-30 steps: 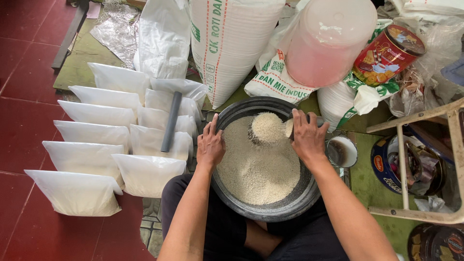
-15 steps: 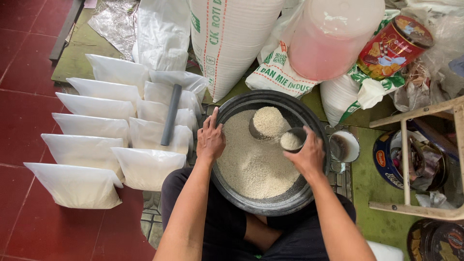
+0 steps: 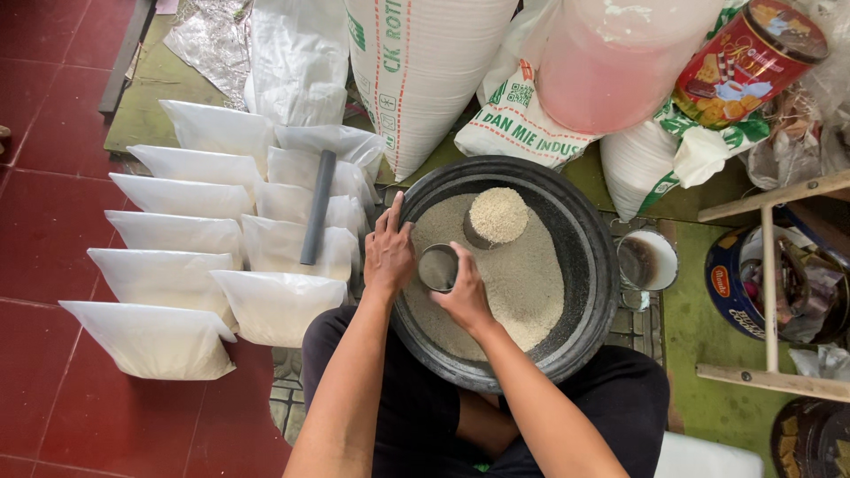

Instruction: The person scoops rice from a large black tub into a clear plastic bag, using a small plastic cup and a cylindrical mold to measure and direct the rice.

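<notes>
Sitting on the red tiled floor (image 3: 53,221), the person has a wide dark basin (image 3: 584,265) of white grain between the knees. Two rows of filled white bags (image 3: 177,274) already lie to the left, a dark tube (image 3: 317,208) resting across the inner row, so a fair part of the bagging looks done; the basin still holds plenty, so I judge much remains. Big sacks (image 3: 416,71) and a pink plastic drum (image 3: 611,62) stand at the far side, and a wooden frame (image 3: 770,292) and tins close in the right. Open floor is only at the far left, beyond the bags. A heaped measuring cup (image 3: 496,217) stands in the grain towards the far rim. The right hand (image 3: 460,296) is clamped on a small empty metal cup (image 3: 438,267) low over the grain near the left rim. The left hand (image 3: 390,252) rests spread on that rim, gripping nothing, just beside the right.
</notes>
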